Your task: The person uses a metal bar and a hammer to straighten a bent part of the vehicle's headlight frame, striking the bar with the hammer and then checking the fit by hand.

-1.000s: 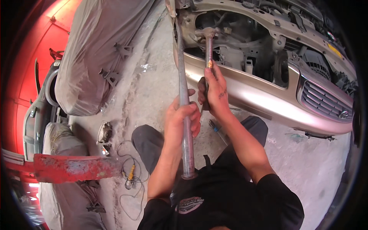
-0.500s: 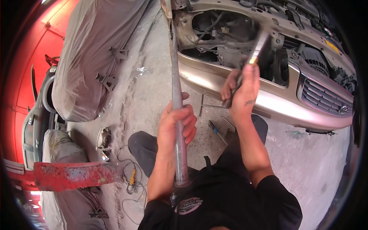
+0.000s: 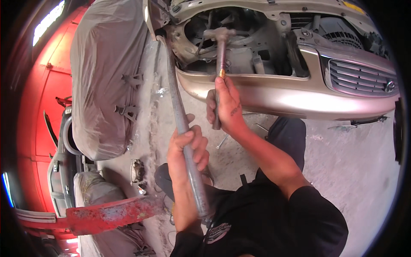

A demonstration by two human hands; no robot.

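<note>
Grey draped cover (image 3: 107,77), wrinkled, as landmark. Left of it: red panelled wall (image 3: 38,128), seams visible, colour glowing. Above the cover's upper left: bright white strip (image 3: 48,22), window or lamp unclear. Right of the cover: pale concrete floor (image 3: 338,158), stained, patchy; rough dark seam (image 3: 151,128) running roughly alongside it. Two dark metal stands (image 3: 126,112) against its right side.
</note>
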